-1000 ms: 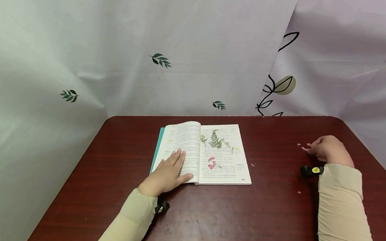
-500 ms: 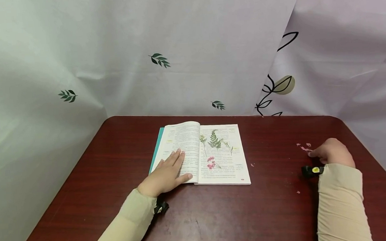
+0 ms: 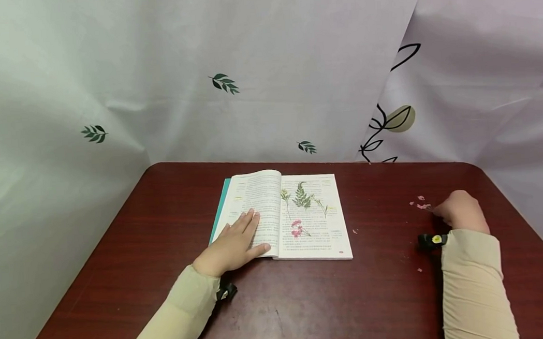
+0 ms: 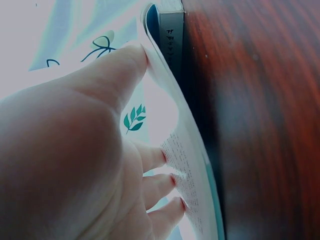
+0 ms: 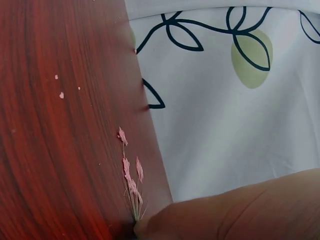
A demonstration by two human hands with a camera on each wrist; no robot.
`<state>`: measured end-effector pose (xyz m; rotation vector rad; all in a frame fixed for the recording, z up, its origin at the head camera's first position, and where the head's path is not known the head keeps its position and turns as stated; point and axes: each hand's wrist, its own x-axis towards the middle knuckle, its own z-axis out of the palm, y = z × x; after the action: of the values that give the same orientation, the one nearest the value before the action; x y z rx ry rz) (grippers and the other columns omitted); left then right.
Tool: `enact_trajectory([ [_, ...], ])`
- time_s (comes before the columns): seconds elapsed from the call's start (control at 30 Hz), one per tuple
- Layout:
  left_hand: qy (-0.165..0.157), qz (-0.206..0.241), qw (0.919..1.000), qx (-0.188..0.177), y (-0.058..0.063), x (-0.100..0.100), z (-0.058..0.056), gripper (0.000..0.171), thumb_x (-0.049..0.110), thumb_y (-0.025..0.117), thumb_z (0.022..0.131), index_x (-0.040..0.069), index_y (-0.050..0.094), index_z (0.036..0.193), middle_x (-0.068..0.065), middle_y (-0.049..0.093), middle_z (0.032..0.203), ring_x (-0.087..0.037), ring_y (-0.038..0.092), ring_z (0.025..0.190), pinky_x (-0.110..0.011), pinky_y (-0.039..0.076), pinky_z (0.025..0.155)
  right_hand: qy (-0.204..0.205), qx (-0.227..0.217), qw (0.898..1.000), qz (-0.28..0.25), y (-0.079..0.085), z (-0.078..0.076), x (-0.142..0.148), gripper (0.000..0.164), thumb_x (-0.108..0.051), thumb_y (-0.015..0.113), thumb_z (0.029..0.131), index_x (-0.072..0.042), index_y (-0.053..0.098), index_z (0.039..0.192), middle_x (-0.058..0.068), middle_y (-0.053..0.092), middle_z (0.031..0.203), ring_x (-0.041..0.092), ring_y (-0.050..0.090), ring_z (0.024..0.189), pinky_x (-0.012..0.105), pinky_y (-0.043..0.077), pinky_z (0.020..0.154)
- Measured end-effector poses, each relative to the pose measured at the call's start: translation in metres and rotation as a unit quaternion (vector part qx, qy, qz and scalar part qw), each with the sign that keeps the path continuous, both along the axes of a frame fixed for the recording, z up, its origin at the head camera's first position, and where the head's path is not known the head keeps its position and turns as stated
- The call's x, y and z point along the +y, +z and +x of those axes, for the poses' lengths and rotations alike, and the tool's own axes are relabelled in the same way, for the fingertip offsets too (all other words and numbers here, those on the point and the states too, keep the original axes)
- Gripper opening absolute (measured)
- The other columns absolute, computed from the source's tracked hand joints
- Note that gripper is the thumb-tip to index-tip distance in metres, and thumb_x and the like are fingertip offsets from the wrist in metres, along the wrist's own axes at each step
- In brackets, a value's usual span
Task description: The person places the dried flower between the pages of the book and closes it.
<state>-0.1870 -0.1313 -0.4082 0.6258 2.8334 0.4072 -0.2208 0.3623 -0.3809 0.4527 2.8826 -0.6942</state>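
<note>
Slightly leftward, against the frame half a second ago, the pink sprig (image 5: 126, 170) is shifted together with the right hand (image 3: 463, 212), while the left hand (image 3: 232, 249) and the book (image 3: 320, 247) are left practically unmoved. At the bottom centre of the right wrist view, the sprig is seen with its flower heads directed up the frame and its stems gathered at the tip of the right hand. The stems appear to be pinched there, though the opposing finger is hidden. Around the upper left of that view, pink bits (image 5: 61, 95) are scattered on the surface (image 3: 345, 300). By judgement, the sprig is being picked up; a gentle lift toward the book seems to be called for next, as the thin stems could easily be bent. At the centre of the head view, the open book's left-hand page is pressed by the left hand, its fingers spread and nothing grasped; on the right-hand page a fern leaf (image 3: 302, 199) and pink blossoms (image 3: 296, 234) are laid out.
</note>
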Motion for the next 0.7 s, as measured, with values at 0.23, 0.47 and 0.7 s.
enact_trajectory([
  [0.23,-0.003,0.003,1.0000,0.002,0.0001,-0.0003,-0.0001,0.083,0.059,0.045,0.092,0.006,0.017,0.150,-0.012,0.011,0.156,-0.028,0.010,0.143,-0.056,0.016,0.109,0.029,-0.005,1.000,0.009,-0.0008,-0.0006,0.0008,0.039,-0.028,0.060,0.085,0.002,0.060,0.060,0.007,0.055,0.053,0.021,0.053,0.053,0.032,0.041,0.050],
  [0.47,-0.001,0.005,1.0000,0.000,-0.0001,-0.0002,0.0005,0.083,0.058,0.045,0.092,0.006,0.018,0.150,-0.012,0.011,0.156,-0.028,0.011,0.142,-0.056,0.016,0.109,0.043,-0.015,0.999,0.018,-0.0046,-0.0043,0.0038,0.041,-0.028,0.058,0.088,-0.001,0.056,0.057,0.005,0.051,0.052,0.022,0.050,0.054,0.033,0.040,0.053],
  [0.7,-0.001,0.006,1.0000,0.001,0.0000,0.0001,0.0007,0.083,0.058,0.045,0.092,0.006,0.018,0.150,-0.012,0.011,0.156,-0.029,0.012,0.142,-0.057,0.016,0.108,0.032,-0.011,0.999,0.029,-0.0036,-0.0061,0.0038,0.041,-0.030,0.058,0.088,0.000,0.058,0.059,0.012,0.053,0.061,0.029,0.052,0.062,0.038,0.044,0.059],
])
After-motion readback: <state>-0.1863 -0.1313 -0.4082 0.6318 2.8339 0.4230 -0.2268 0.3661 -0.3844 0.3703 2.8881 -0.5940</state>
